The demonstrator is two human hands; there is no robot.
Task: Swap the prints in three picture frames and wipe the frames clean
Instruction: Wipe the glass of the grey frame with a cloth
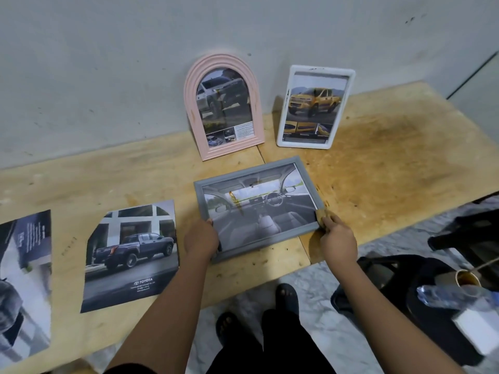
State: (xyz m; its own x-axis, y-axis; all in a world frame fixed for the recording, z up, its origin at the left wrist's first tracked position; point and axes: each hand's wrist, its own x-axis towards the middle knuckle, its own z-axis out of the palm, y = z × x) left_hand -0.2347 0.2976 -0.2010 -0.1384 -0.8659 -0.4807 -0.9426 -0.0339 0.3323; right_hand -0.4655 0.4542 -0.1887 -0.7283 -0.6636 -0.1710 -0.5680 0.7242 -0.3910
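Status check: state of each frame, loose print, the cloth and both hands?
grey frame: flat on the table, car-interior print inside.
pink arched frame: upright at the wall, truck print inside.
white frame: upright at the wall, yellow pickup print inside.
dark pickup print: loose, flat on the table.
left-edge print: loose, flat, partly cut off.
cloth: on the grey frame's near right corner.
left hand: grips the grey frame's left edge.
right hand: pinches the cloth.

Plywood tabletop (378, 168), darkly stained (399, 136) on its right part, abuts a scuffed grey wall (108, 63). Marbled floor (324, 306) below. Lower right: paper cup (468, 279) of brown liquid holding a stick, beside a clear plastic bottle (445, 294) and a white box (478, 329).
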